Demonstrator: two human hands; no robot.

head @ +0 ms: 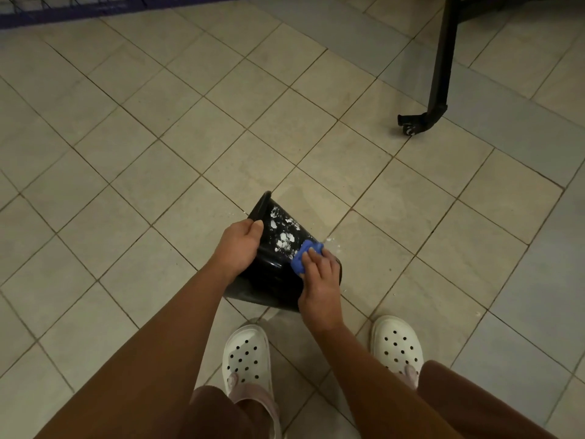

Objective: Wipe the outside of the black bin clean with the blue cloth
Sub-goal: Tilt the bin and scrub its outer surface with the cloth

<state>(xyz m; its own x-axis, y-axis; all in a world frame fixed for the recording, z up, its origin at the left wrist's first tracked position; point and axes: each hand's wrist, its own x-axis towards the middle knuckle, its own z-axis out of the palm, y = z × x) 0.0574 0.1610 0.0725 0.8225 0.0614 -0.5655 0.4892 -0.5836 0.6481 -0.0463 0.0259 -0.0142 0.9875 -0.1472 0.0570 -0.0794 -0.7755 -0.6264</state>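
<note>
The black bin [269, 280] is tilted on the tiled floor, its outer wall turned up toward me and smeared with white patches. My left hand [237, 248] grips the bin's rim on the left side. My right hand [319, 280] holds the bunched blue cloth [305, 256] and presses it against the bin's wall just below the white patches. Part of the bin's lower right side is hidden behind my right hand.
A black metal leg with a caster wheel [411, 126] stands at the upper right. A dark purple frame [63, 11] runs along the top left. My feet in white clogs [245, 356] stand just behind the bin. White specks [332, 240] lie on the tiles by the bin.
</note>
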